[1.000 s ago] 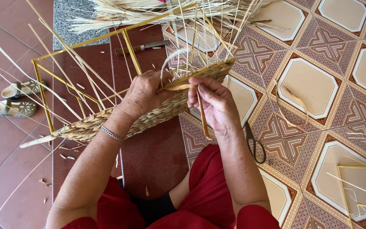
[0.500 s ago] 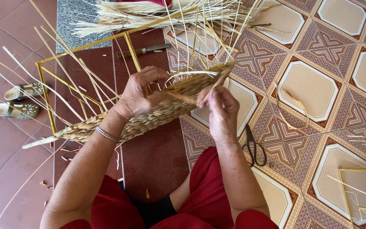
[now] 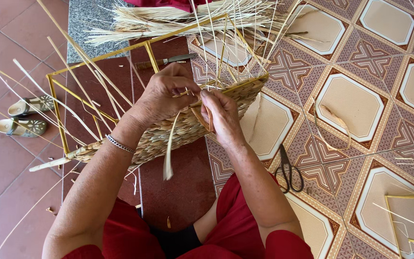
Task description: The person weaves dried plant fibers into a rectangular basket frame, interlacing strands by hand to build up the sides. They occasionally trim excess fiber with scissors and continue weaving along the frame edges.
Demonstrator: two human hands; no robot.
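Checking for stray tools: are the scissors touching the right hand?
Apart. The head view shows the scissors lying on the tiled floor beside the forearm, while the right hand is up at the woven basket.

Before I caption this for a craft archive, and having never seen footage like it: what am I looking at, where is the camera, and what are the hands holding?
There is no machine here. The camera sits on a person's head and looks down at their own arms and red-clothed lap. The left hand and the right hand meet at the top edge of a half-woven basket built on a yellow frame; both pinch flat straw strips, one of which hangs loose. Long thin stalks stick up out of the weave. On the tiled floor lie black scissors, a knife, a bundle of straw and a pair of sandals. Part of another yellow frame shows at the lower right.
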